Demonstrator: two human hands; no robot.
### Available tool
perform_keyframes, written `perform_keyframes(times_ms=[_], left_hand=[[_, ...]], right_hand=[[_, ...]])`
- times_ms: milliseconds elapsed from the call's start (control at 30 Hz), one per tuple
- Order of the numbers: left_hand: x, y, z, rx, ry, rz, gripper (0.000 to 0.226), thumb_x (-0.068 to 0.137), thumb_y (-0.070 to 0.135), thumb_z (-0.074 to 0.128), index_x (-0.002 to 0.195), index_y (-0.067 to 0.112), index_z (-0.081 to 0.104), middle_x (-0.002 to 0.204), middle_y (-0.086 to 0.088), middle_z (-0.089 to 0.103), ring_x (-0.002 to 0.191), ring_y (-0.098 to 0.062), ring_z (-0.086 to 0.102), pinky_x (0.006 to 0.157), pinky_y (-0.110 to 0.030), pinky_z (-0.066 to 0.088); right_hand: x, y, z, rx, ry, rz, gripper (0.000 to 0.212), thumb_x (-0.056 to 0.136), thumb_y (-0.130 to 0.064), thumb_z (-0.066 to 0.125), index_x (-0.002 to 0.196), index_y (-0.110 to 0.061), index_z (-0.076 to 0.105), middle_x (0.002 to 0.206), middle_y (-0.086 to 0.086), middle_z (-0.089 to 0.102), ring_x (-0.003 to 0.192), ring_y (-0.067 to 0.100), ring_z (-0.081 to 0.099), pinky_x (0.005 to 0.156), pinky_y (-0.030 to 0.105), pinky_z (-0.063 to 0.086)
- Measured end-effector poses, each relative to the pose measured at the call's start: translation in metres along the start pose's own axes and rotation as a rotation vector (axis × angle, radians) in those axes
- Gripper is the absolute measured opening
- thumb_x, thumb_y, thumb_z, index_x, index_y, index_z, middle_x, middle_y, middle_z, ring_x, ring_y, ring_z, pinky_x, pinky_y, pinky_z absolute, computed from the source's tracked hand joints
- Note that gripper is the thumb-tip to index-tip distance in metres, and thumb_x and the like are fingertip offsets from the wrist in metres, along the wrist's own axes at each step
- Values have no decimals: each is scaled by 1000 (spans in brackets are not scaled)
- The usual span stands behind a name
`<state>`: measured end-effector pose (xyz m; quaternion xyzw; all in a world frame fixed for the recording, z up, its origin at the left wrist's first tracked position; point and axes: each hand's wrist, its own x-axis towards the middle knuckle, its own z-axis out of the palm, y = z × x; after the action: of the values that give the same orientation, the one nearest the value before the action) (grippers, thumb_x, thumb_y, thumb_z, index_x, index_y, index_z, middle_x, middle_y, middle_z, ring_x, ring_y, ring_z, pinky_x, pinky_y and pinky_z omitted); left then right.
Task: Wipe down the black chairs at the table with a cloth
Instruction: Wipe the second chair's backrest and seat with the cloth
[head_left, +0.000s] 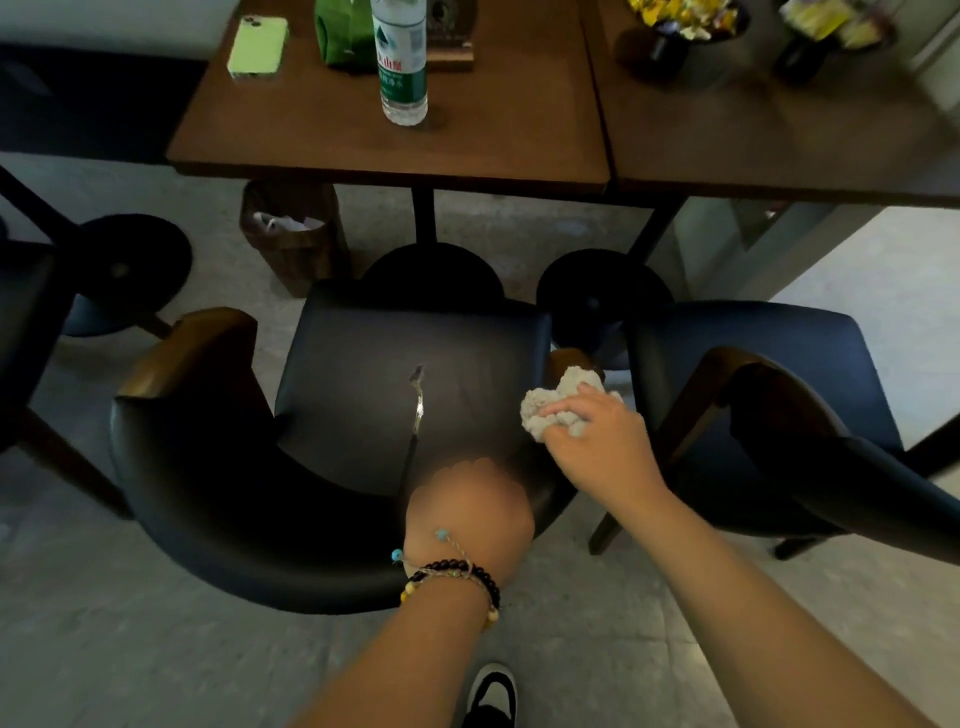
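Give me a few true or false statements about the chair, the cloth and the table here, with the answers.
1. The right hand grips the cloth. True.
2. The cloth lies on the table. False: it is at the right edge of the chair seat.
3. A water bottle stands upright on the table. True.
4. The seat is flawless. False: a tear runs down its middle.
5. The phone lies on the seat. False: on the table.

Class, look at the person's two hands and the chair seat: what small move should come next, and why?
Probably sweep the cloth leftward across the seat. The right hand grips it bunched at the seat's right edge, by the armrest, so the seat's middle lies beside it. The left hand rests on the backrest, seemingly steadying the chair.
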<state>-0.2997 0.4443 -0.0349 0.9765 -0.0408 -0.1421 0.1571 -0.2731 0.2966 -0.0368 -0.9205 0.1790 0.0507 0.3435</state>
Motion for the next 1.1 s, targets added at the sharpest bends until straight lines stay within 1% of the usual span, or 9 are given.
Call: perform_keyframes(times_ms=[133,267,400,533,667,800,867,967,1100], left_hand=[[-1,0,-5,-70,-26,38,26,95,34,37,91,21,60,91,4,63,85,-16,58,73,-32,44],[-1,-18,-22,-180,-250,155,29,99,32,38,115,20,59,114,-3,63,103,-22,59,88,-36,48],[-2,-82,-53,12,-464,398,43,99,43,36,138,28,46,137,-2,53,123,-23,52,100,-38,43],[9,-165,-82,222,-460,563,49,99,52,30,142,31,43,142,6,51,130,-15,46,105,-34,38],[22,-203,-93,325,-446,699,66,93,66,13,145,34,37,144,11,48,130,-12,44,104,-35,36],[27,-201,-90,283,-353,692,87,75,77,0,139,38,43,135,14,54,122,-12,50,95,-32,42],[30,-202,-89,240,-347,654,90,70,79,0,135,39,47,131,15,56,121,-12,51,92,-31,42],[30,-205,-87,223,-359,629,87,69,81,5,130,38,51,126,15,58,119,-11,52,89,-30,43],[32,-205,-86,216,-372,617,75,76,79,17,127,38,53,123,16,59,118,-11,53,91,-32,45]], right_hand=[[3,-2,-8,-1,-59,74,31,84,-34,63,114,-32,69,131,-2,58,125,24,51,109,42,38],[17,-12,-10,-30,-105,177,45,84,-25,67,128,-28,61,155,-4,34,142,17,32,115,29,24],[-5,-31,-11,-88,-24,213,33,91,-24,59,124,-25,65,146,5,48,131,27,45,103,30,35],[-57,-53,5,-135,80,219,34,94,-25,55,127,-22,63,135,9,55,119,30,52,87,29,38],[-82,-63,20,-230,80,189,34,93,-23,57,127,-23,64,141,7,48,126,30,41,97,34,35],[-61,-68,23,-170,214,261,32,94,-22,54,123,-20,65,139,11,46,122,31,45,92,31,29],[-57,-76,34,-177,311,286,30,93,-20,54,118,-13,69,139,14,46,126,32,41,99,36,32],[-80,-84,58,-165,311,318,29,92,-22,57,119,-16,67,154,12,34,142,29,28,112,41,27],[-112,-85,69,-179,239,142,27,92,-20,61,118,-19,68,146,9,48,144,22,26,112,34,18]])
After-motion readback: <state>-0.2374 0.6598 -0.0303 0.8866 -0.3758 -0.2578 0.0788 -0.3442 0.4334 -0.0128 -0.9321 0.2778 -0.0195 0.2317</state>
